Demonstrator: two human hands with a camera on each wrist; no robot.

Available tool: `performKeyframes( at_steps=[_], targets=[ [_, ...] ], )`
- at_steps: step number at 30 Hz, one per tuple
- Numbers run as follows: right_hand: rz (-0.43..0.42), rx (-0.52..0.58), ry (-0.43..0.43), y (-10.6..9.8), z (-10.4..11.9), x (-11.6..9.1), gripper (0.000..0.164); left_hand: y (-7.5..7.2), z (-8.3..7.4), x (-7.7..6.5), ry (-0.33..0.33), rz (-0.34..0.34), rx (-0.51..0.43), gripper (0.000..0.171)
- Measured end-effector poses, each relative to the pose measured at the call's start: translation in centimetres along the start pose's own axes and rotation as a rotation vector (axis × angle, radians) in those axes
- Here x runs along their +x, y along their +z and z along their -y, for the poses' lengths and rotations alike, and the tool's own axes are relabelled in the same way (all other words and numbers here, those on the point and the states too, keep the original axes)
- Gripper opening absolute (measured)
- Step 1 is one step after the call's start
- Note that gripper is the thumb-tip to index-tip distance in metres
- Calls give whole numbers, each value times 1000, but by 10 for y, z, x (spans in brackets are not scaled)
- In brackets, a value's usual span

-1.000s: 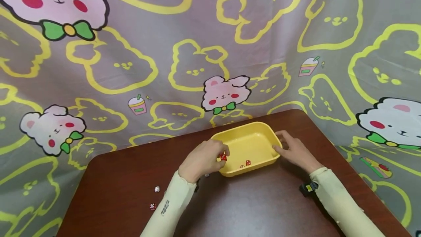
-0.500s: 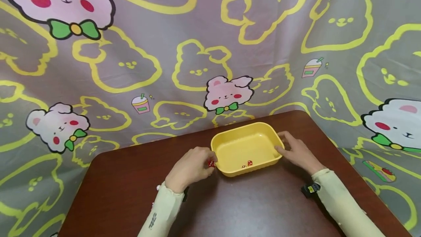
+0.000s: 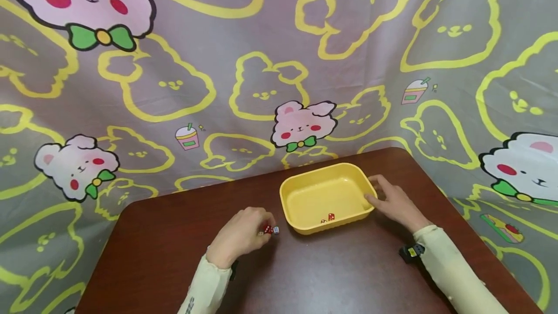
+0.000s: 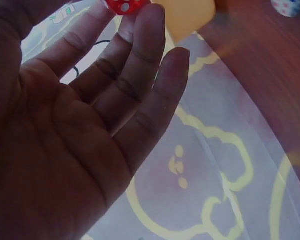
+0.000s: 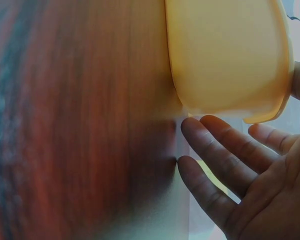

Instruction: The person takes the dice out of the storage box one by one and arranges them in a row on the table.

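My left hand [image 3: 241, 235] is just left of the yellow tray, pinching a red die [image 3: 268, 229] with white dots between thumb and fingertips. That red die [image 4: 125, 5] shows at the fingertips in the left wrist view. Right beside it on the table is a white die [image 3: 276, 230], and another pale die [image 3: 260, 233] peeks out by the fingers. My right hand [image 3: 394, 202] holds the right end of the yellow tray [image 3: 320, 197], thumb at the rim and fingers against the outside. Inside the tray, a red die [image 3: 331, 216] lies near the front wall with another die [image 3: 323, 221], partly hidden.
The brown wooden table [image 3: 174, 241] reaches back to a cartoon-printed cloth [image 3: 244, 81], which also hangs along the right side. Part of the table at left is hidden behind my left wrist and sleeve.
My left hand has moved from over the tray's left side leftward and nearer to me, the red die still in its fingers, down by the dice. The right hand stays at the tray.
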State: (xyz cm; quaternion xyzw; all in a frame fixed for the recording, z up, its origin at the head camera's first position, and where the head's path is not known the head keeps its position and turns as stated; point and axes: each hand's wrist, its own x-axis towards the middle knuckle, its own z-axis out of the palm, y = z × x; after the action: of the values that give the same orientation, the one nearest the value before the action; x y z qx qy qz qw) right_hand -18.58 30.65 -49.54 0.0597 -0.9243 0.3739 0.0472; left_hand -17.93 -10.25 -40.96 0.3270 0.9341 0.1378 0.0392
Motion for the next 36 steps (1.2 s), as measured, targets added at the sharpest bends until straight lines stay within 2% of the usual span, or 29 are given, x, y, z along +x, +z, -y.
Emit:
performKeyframes(
  at_steps=[8, 17, 25, 36],
  targets=[
    [1, -8, 14, 0, -3, 0, 48, 10, 17, -19, -9, -17, 25, 16],
    [7, 7, 3, 0, -4, 0, 48, 26, 28, -34, -37, 6, -15, 16],
    [-5, -3, -1, 1, -5, 1, 48, 39, 31, -39, -80, 39, -49, 17],
    [0, -4, 2, 2, -6, 2, 48, 51, 31, -44, -80, 56, -43, 20]
  ],
)
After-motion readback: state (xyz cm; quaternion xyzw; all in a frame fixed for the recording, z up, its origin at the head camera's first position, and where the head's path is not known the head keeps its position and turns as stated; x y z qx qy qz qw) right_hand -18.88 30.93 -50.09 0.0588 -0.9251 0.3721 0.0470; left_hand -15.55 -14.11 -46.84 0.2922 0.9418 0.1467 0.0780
